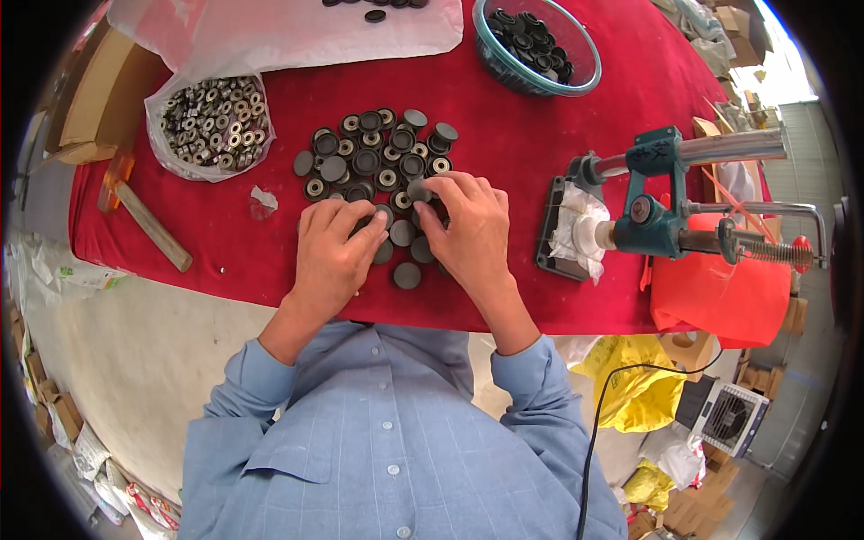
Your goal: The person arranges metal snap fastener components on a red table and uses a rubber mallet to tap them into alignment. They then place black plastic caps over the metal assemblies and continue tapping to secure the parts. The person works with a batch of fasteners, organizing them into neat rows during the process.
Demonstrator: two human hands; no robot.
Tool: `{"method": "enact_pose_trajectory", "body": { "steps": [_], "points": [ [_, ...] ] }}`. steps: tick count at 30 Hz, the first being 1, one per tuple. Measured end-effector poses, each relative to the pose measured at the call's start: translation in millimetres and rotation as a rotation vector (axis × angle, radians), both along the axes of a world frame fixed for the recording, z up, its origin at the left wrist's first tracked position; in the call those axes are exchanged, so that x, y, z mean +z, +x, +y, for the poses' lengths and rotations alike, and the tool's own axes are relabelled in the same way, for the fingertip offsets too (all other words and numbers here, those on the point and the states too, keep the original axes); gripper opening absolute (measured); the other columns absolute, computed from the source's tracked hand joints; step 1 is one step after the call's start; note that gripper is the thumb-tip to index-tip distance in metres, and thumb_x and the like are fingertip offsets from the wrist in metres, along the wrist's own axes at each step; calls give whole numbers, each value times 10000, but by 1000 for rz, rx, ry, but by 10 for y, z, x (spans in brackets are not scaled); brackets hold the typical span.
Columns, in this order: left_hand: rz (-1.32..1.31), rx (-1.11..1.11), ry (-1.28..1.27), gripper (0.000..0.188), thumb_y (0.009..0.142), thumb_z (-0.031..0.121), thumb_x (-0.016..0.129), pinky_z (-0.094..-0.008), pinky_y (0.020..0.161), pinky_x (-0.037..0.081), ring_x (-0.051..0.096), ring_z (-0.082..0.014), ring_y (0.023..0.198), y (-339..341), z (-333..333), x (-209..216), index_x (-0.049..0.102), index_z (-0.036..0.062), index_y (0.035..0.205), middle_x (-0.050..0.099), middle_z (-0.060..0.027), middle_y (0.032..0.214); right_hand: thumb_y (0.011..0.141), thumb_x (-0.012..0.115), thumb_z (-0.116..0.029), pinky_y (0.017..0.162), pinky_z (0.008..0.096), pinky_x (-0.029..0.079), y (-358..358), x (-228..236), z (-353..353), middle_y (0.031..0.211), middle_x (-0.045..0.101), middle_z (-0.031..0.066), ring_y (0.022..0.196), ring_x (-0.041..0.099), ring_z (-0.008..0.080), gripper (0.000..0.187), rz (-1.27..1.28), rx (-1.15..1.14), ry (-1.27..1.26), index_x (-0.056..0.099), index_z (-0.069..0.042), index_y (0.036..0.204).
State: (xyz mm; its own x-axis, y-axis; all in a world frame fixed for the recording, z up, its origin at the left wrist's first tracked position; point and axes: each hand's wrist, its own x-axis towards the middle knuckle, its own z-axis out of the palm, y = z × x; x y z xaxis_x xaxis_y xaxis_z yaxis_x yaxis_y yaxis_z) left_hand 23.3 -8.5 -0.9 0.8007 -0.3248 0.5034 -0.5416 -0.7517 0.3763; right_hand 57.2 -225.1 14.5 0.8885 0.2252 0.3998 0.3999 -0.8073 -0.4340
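Observation:
A pile of dark grey round caps (pixel 407 275) and metal ball bearings (pixel 387 179) lies on the red cloth in front of me, some bearings seated inside caps. At the pile's right edge, my right hand (pixel 470 225) pinches a dark round cap (pixel 418 191) between thumb and fingers. My left hand (pixel 331 256) is at the near left side of the pile, its fingers curled and thumb close to the index finger. Its fingertips are over the caps, and what they grip is partly hidden.
A clear bag of bearings (pixel 216 126) and a hammer (pixel 148 220) are on the left. A bowl of black caps (pixel 537 49) stands at the far right. On the right, a green hand press (pixel 652 193) stands beside a red-orange bag (pixel 720 297).

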Motion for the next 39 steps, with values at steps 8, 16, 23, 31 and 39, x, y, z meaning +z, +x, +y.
{"method": "enact_pose_trajectory", "body": {
  "steps": [8,16,23,31,39],
  "points": [
    [-20,-12,136,388,850,108,842,-467,972,468,635,-272,1105,-142,-88,55,804,73,1234,720,-30,1247,840,862,-156,876,422,490,96,-42,70,1081,755,45,986,709,254,264,8,-5,94,762,-107,1079],
    [7,57,2,349,851,127,870,-438,931,483,650,-280,1073,-69,-57,-7,804,80,1190,727,-35,1209,847,846,-80,874,377,507,-117,145,-374,1121,776,70,928,738,224,271,62,-141,345,767,-81,1106],
    [32,51,-10,320,841,107,879,-419,906,490,671,-259,1051,19,-65,54,810,80,1153,741,-22,1184,849,845,-60,872,367,520,-394,81,-515,1125,781,75,901,733,216,282,131,-189,377,775,-76,1122],
    [48,65,22,287,875,109,843,-429,915,490,661,-254,1049,-2,-90,31,816,84,1160,731,-14,1193,853,858,-93,896,393,519,-449,6,-454,1152,772,79,1000,727,260,294,81,-89,243,775,-89,1135],
    [21,21,184,368,870,68,810,-440,956,492,671,-268,1076,-11,-58,55,804,60,1238,749,-41,1251,874,860,-112,925,439,532,-429,-123,-376,1169,752,92,1038,716,295,287,39,-7,117,775,-76,1146]
  ]
}}
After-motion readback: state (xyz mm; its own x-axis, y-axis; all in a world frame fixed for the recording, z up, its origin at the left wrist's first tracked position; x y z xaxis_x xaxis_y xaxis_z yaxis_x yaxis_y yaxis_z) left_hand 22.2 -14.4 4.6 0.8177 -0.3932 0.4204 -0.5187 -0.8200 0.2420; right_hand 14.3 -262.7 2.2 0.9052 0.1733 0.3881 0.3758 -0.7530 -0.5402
